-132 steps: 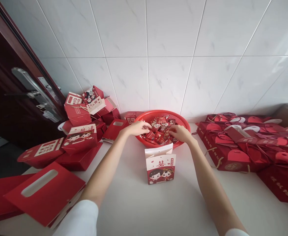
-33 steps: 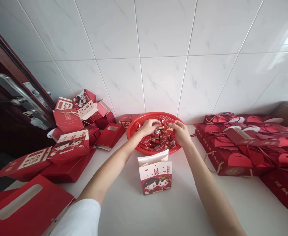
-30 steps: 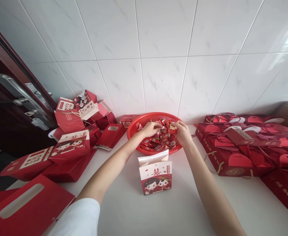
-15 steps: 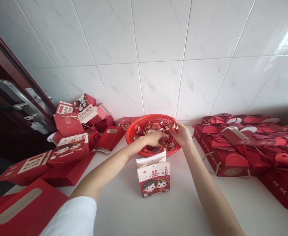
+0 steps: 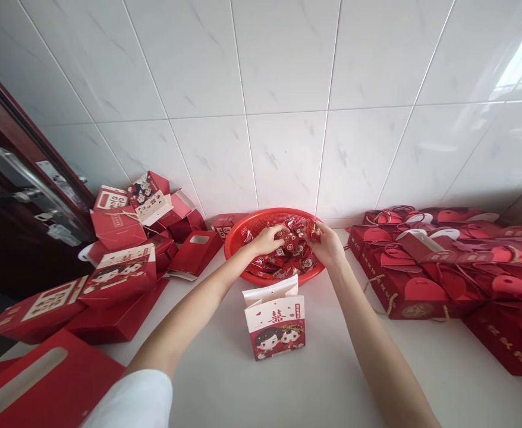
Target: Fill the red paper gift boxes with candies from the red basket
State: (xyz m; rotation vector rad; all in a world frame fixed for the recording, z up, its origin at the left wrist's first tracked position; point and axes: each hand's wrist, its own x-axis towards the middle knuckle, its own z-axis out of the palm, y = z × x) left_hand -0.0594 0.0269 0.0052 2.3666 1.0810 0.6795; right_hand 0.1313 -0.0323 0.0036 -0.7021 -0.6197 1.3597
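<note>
A red plastic basket [image 5: 236,229] holds many red-wrapped candies [image 5: 283,270]. My left hand [image 5: 267,239] is over the middle of the basket, its fingers pinched on a red candy packet with a pale pattern [image 5: 290,239]. At the basket's right side, my right hand [image 5: 331,246] has its thumb and fingers closed on a red-wrapped candy [image 5: 313,228], partly hidden by the fingers. In front of the basket an upright red and white gift box [image 5: 275,336], printed with two cartoon figures, has its top flaps open.
Red gift boxes [image 5: 125,273] lie heaped on the left of the white table [image 5: 225,386]. Rows of red boxes with cord handles [image 5: 425,291] stand on the right. A tiled wall [image 5: 283,154] rises behind, and a dark door with a metal handle [image 5: 15,172] is at far left.
My left hand has lifted slightly from among the candies and moved left, a candy packet now showing at its fingertips. My right hand keeps its candy near the basket's right rim.
</note>
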